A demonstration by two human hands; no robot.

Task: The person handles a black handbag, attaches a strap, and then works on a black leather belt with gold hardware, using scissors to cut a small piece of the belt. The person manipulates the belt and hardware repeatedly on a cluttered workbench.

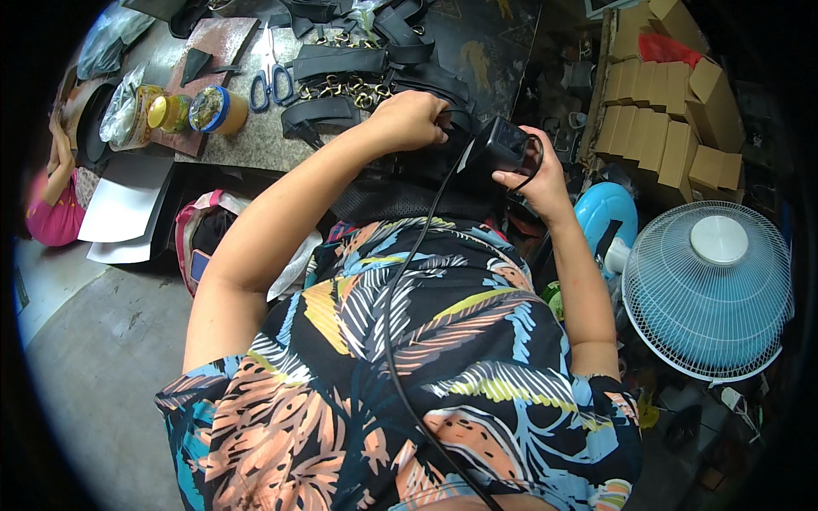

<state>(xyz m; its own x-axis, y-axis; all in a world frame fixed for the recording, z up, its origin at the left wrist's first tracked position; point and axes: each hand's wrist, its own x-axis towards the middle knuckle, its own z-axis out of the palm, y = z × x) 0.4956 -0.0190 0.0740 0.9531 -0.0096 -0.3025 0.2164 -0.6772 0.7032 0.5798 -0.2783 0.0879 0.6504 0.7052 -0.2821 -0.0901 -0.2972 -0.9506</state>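
Fingers of my right hand (532,175) grip a black corded device (497,146) at the counter's (247,145) near edge; my left hand (409,119) closes on black straps (430,81) beside it.

Head view: one wide fisheye, worn on the head, facing steeply down over the person's own patterned shirt (409,375) and forearms, which rise from the lower edge. Close range: left hand (409,119) and right hand (532,175) sit above centre. Table (247,140) at upper left, fan (707,294) at right, boxes (665,111) at upper right. Rim dark, edges bent. No second view shares the scene.
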